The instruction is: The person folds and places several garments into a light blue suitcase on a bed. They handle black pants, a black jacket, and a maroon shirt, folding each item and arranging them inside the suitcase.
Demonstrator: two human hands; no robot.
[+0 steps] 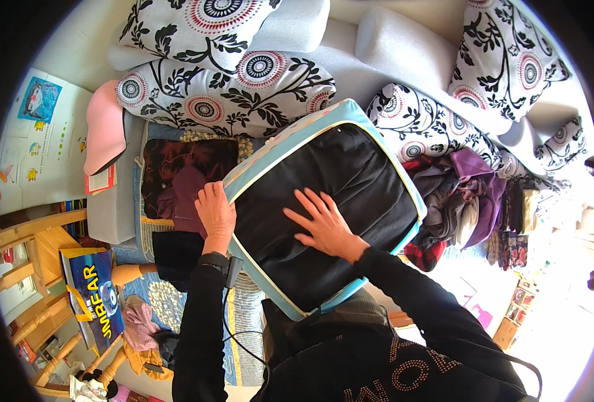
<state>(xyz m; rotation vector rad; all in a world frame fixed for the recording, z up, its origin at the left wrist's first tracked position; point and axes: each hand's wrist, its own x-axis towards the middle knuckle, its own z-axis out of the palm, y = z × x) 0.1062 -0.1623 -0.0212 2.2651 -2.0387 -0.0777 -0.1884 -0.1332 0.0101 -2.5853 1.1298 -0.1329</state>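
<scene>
In front of me, tilted, is a light-blue fabric storage box [249, 173] with cream piping, filled to near its rim with black cloth [322, 166]. My left hand [216, 213] grips the box's left rim, its fingers bent over the edge. On the black cloth lies my right hand [324, 223], palm down with fingers spread. Left of the box, dark patterned clothing [191, 156] and a maroon garment [185, 193] lie on the sofa. A heap of purple, grey and red clothes [460, 196] is to its right.
Patterned cushions [226, 98] line the grey sofa [344, 50] behind the box. A pink rounded object [107, 128] rests on the left armrest. Lower left are a blue paper bag [96, 296], a wooden railing [40, 321] and more clothes [141, 324]. Folded clothes [513, 221] are stacked at right.
</scene>
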